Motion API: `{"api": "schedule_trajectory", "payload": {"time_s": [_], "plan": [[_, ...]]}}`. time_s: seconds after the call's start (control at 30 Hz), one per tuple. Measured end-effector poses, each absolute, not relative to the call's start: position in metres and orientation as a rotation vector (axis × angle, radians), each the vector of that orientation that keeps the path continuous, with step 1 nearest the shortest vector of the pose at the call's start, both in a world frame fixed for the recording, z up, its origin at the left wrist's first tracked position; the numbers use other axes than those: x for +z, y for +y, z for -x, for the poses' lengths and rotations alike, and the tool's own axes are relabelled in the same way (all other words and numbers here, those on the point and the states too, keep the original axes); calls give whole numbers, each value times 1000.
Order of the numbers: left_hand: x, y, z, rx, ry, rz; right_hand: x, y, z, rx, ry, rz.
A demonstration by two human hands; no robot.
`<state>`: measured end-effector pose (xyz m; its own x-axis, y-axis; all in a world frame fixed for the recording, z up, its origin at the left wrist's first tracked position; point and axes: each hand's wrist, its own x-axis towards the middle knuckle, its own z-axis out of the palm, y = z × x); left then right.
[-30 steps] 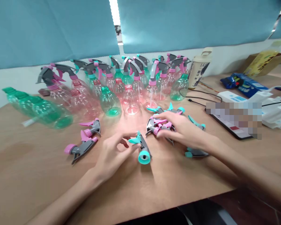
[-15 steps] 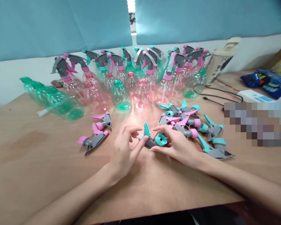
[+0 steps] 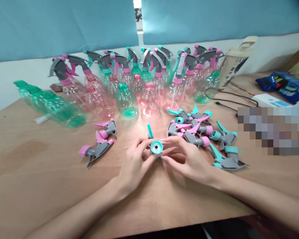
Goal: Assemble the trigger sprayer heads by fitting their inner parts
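Observation:
A grey trigger spray head (image 3: 156, 147) with a teal collar is held between my two hands, the collar's round opening facing me. Its teal trigger sticks up behind. My left hand (image 3: 136, 161) pinches the collar from the left with thumb and fingers. From the other side, my right hand (image 3: 189, 159) grips the same spray head with thumb and fingertips; most of the grey body is hidden by the fingers. Two pink-and-grey spray heads (image 3: 99, 151) lie left of my hands. Right of them is a pile of pink and teal spray heads (image 3: 200, 141).
Clear pink and green bottles stand behind, among them a green bottle (image 3: 126, 103) and a pink bottle (image 3: 150, 103) without tops; many others carry spray heads. Green bottles (image 3: 62, 108) lean together at left. A cream tumbler (image 3: 235, 63), black cable (image 3: 231, 98) and blue packet (image 3: 286, 86) are at right.
The spray head has been turned so its collar opening faces me. My left hand has moved onto the collar, and my right hand has shifted its hold.

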<state>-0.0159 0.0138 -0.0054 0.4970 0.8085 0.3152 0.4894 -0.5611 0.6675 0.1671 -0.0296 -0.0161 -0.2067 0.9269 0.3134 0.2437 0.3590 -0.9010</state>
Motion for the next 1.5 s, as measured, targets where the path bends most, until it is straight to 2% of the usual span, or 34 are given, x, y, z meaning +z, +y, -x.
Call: {"api": "schedule_trajectory", "payload": {"time_s": [0.1, 0.17, 0.37, 0.57, 1.03, 1.27, 1.43, 1.5], "plan": [[-3, 14, 17, 954, 1115, -2355, -15, -33, -170, 453, -1786, 1117], [-2, 13, 18, 982, 1119, -2409, -15, -34, -171, 314, -1857, 1108], [-3, 16, 17, 870, 1020, -2422, -20, -34, -170, 381, -2008, 1169], [-5, 14, 16, 917, 1033, -2398, -20, -34, -168, 214, -2054, 1253], [-11, 12, 16, 829, 965, -2322, -23, -37, -165, 405, -2127, 1266], [-12, 14, 15, 823, 890, -2383, -22, -36, -167, 246, -2186, 1312], [-11, 15, 15, 814, 919, -2371, -22, -33, -169, 415, -2186, 1253], [-11, 16, 14, 807, 913, -2371, -21, -33, -170, 375, -2188, 1253]]}}
